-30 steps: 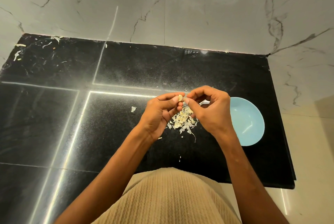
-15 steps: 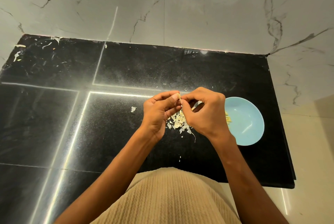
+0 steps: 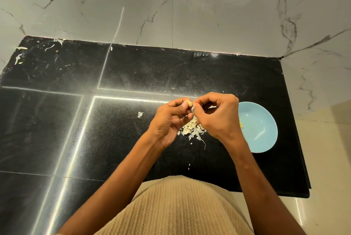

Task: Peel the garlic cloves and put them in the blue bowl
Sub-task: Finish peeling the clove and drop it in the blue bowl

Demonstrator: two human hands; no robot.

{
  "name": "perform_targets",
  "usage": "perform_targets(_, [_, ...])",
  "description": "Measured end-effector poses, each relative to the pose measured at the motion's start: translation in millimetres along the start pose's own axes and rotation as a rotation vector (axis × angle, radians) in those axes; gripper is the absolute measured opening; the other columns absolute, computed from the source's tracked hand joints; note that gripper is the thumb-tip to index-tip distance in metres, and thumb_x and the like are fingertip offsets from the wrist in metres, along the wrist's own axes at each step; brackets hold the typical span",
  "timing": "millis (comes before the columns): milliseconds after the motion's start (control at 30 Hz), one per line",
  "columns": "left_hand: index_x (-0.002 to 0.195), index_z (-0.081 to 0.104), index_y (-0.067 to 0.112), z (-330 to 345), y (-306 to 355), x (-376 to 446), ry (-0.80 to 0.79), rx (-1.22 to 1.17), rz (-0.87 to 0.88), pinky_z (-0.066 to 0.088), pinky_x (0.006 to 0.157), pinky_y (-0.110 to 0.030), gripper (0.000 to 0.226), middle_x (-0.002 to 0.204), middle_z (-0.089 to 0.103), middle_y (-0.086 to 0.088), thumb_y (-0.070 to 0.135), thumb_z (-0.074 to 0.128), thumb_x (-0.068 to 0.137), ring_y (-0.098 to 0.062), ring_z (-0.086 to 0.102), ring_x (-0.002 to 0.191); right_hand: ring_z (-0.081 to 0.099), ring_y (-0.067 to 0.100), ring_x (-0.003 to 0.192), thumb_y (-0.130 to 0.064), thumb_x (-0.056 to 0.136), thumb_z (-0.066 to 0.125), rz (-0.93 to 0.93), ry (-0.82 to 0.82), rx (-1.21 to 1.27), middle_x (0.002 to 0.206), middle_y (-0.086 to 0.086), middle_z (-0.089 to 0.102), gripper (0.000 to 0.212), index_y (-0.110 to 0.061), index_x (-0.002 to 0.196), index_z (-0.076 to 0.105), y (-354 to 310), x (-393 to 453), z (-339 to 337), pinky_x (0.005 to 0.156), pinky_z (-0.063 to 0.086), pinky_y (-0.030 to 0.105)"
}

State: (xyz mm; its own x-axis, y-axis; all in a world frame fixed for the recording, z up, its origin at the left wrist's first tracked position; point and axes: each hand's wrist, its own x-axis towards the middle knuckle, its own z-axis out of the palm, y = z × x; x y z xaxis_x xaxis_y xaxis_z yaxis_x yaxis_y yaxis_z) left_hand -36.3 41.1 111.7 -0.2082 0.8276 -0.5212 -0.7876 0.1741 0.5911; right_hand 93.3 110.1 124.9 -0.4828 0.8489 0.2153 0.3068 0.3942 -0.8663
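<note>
A small pale garlic clove is pinched between the fingertips of my left hand, above the black counter. My right hand meets it from the right, its thumb and forefinger pinching at the clove's skin. Below both hands lies a heap of white garlic peels. The blue bowl stands just right of my right hand, with a bit of peeled garlic showing at its left inner side; my right hand hides part of the bowl's rim.
The black stone counter runs to a marble wall at the back and ends close right of the bowl. A stray peel lies left of my hands, and more scraps sit at the far left corner.
Both hands stayed together over the peel heap, with the right fingers shifting their hold at the clove's tip. The bowl has not moved.
</note>
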Motion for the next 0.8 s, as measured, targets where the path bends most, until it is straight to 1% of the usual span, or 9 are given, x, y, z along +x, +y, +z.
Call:
perform_targets(133, [0.081, 0.072, 0.004, 0.0, 0.3, -2.0, -0.060, -0.102, -0.086, 0.058, 0.059, -0.019, 0.008, 0.081, 0.063, -0.009, 0.003, 0.064, 0.080, -0.011, 0.060, 0.066, 0.070, 0.009, 0.053, -0.001, 0.086, 0.076, 0.024, -0.023, 0.076, 0.066, -0.007, 0.071, 0.010, -0.008, 0.079, 0.076, -2.9, 0.0, -0.9, 0.052, 0.056, 0.020])
perform_targets(200, [0.085, 0.071, 0.004, -1.0, 0.4, -2.0, -0.075, -0.111, -0.098, 0.058, 0.060, -0.019, 0.009, 0.083, 0.062, -0.010, 0.004, 0.063, 0.081, -0.011, 0.060, 0.067, 0.071, 0.010, 0.054, 0.000, 0.086, 0.075, 0.022, -0.027, 0.086, 0.066, -0.006, 0.072, 0.010, -0.007, 0.079, 0.076, -2.5, 0.0, -1.5, 0.052, 0.057, 0.022])
perform_targets(267, [0.093, 0.068, 0.002, -1.9, 0.6, -2.0, -0.078, -0.104, -0.093, 0.059, 0.062, -0.019, 0.013, 0.085, 0.063, -0.009, 0.006, 0.062, 0.083, -0.011, 0.061, 0.069, 0.070, 0.013, 0.055, -0.005, 0.085, 0.076, 0.014, -0.011, 0.060, 0.068, -0.006, 0.072, 0.006, -0.008, 0.079, 0.076, -0.2, -0.1, -1.5, 0.053, 0.059, 0.028])
perform_targets(333, [0.096, 0.069, 0.001, -2.5, 1.5, -2.2, -0.083, -0.087, -0.070, 0.060, 0.064, -0.021, 0.016, 0.086, 0.067, -0.009, 0.010, 0.062, 0.085, -0.012, 0.064, 0.074, 0.070, 0.014, 0.059, -0.012, 0.083, 0.075, -0.011, 0.013, 0.004, 0.070, -0.005, 0.072, 0.005, -0.008, 0.080, 0.077, 2.9, -0.3, -2.2, 0.055, 0.060, 0.033])
perform_targets(433, [0.097, 0.070, 0.002, 0.2, 3.7, -3.8, -0.070, 0.015, -0.016, 0.059, 0.064, -0.021, 0.018, 0.084, 0.071, -0.006, 0.014, 0.066, 0.083, -0.012, 0.067, 0.075, 0.068, 0.013, 0.063, -0.017, 0.080, 0.074, -0.066, 0.027, -0.068, 0.071, -0.005, 0.072, 0.009, -0.009, 0.079, 0.077, 4.4, -0.3, -2.7, 0.057, 0.058, 0.032])
perform_targets(533, [0.097, 0.068, 0.000, 2.0, 4.8, -3.5, -0.024, 0.106, 0.036, 0.060, 0.066, -0.022, 0.020, 0.079, 0.073, -0.005, 0.006, 0.069, 0.078, -0.011, 0.069, 0.069, 0.066, 0.012, 0.062, -0.017, 0.079, 0.075, -0.109, 0.023, -0.102, 0.071, -0.005, 0.071, 0.008, -0.010, 0.076, 0.076, 3.9, -0.4, -2.3, 0.055, 0.056, 0.029])
perform_targets(633, [0.094, 0.068, -0.002, 1.4, 6.3, -3.4, -0.002, 0.107, 0.053, 0.061, 0.067, -0.023, 0.014, 0.077, 0.073, -0.008, -0.007, 0.066, 0.081, -0.014, 0.071, 0.070, 0.066, 0.013, 0.064, -0.019, 0.080, 0.075, -0.103, 0.020, -0.100, 0.072, -0.005, 0.071, 0.010, -0.010, 0.077, 0.077, 4.7, 0.0, -2.9, 0.056, 0.056, 0.028])
perform_targets(800, [0.090, 0.070, -0.004, 0.8, 6.0, -3.6, -0.013, 0.079, 0.058, 0.061, 0.066, -0.022, 0.019, 0.082, 0.074, -0.013, -0.005, 0.071, 0.071, -0.019, 0.073, 0.073, 0.069, 0.013, 0.065, -0.017, 0.082, 0.074, -0.050, 0.027, -0.032, 0.072, -0.007, 0.071, 0.008, -0.011, 0.080, 0.077, 5.6, -0.1, -4.8, 0.057, 0.059, 0.027])
